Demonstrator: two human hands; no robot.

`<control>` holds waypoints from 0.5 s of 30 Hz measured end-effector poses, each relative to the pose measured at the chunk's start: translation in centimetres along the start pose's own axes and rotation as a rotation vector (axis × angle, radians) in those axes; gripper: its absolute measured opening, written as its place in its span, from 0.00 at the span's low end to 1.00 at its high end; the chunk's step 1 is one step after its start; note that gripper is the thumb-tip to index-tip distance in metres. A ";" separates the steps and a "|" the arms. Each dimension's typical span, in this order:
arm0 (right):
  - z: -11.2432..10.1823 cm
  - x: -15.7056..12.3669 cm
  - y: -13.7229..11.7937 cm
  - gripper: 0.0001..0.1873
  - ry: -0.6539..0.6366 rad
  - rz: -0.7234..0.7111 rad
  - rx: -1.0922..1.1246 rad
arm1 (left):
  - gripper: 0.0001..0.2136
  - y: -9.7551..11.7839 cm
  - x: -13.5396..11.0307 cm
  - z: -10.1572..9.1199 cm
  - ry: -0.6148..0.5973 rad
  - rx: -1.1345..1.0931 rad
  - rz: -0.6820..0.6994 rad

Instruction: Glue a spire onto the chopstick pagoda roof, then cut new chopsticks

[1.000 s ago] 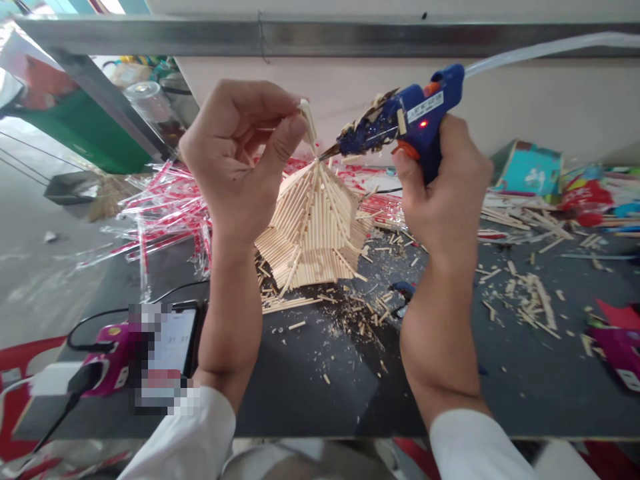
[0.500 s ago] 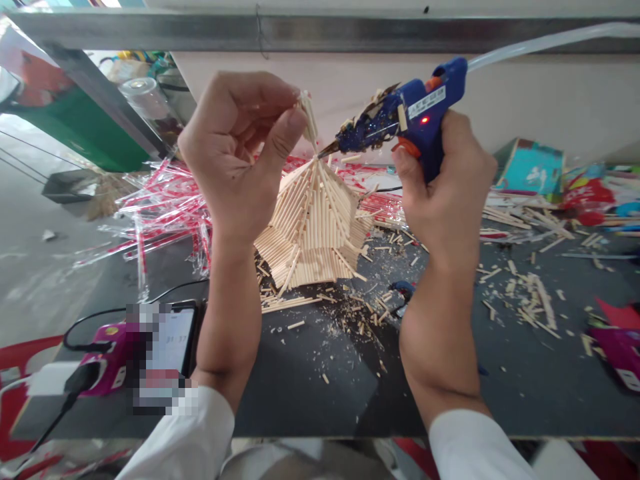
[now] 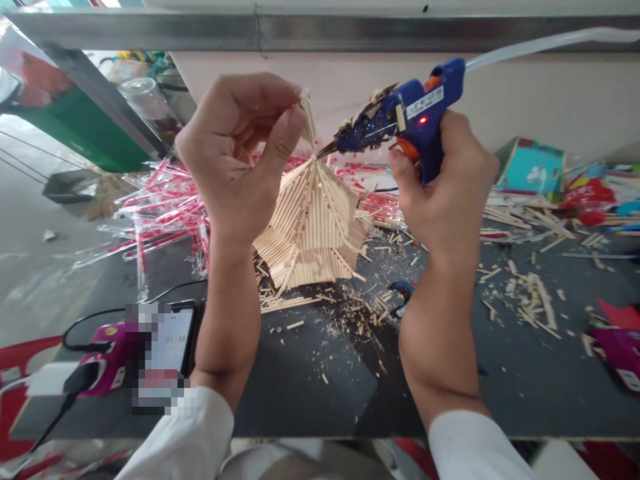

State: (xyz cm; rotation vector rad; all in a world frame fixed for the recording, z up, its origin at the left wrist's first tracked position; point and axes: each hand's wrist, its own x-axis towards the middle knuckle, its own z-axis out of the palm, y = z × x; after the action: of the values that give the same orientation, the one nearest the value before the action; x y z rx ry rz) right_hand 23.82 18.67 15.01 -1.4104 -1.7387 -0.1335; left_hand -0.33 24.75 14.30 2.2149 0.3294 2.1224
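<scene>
Fingers (image 3: 296, 122) of the left hand (image 3: 225, 157) are pinched narrow: thumb and index tips grip a small stick bundle (image 3: 309, 120) that stands nearly upright over the peak of the stick model (image 3: 310, 227). Its lower end reaches the peak, but I can't tell whether it's bonded.

Right hand (image 3: 445, 193) is wrapped closed around the grip of a blue mini hot glue gun (image 3: 415, 113), with the index finger at the orange trigger. Red LED is lit. Barrel is crusted with old glue and stick bits. Translucent glue stick (image 3: 550, 41) runs out the back.

Change over the last second is small: both hands sit slightly higher and closer in, and the gun has tilted a little. Nozzle tip is now just beside the peak and the bundle, with no clear contact. No glue bead visible at this resolution.

Model is a faceted, tiered cone of glued wooden sticks. It sits on the dark workbench (image 3: 300, 393), centred between the forearms, with stick offcuts (image 3: 360, 320) scattered around its base. Red-and-white wrappers (image 3: 165, 207) are heaped behind it on the left. Phone (image 3: 175, 340), partly pixelated, lies near the left forearm beside a pink device (image 3: 107, 353).
</scene>
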 end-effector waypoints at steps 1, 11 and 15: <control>0.0 0.0 0.0 0.14 0.006 -0.007 -0.006 | 0.18 0.1 0.0 0.0 -0.004 0.013 0.000; -0.3 0.1 0.0 0.15 0.024 -0.007 -0.023 | 0.17 -0.3 0.3 -0.3 -0.038 0.067 0.105; -0.3 0.0 0.3 0.15 0.030 0.011 -0.009 | 0.16 -0.2 0.2 -0.2 -0.030 0.059 0.092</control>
State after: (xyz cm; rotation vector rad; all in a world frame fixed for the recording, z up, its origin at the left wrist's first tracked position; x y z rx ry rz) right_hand 24.28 18.63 15.08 -1.4168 -1.7073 -0.1561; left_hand -0.59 24.91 14.44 2.3363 0.2982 2.1485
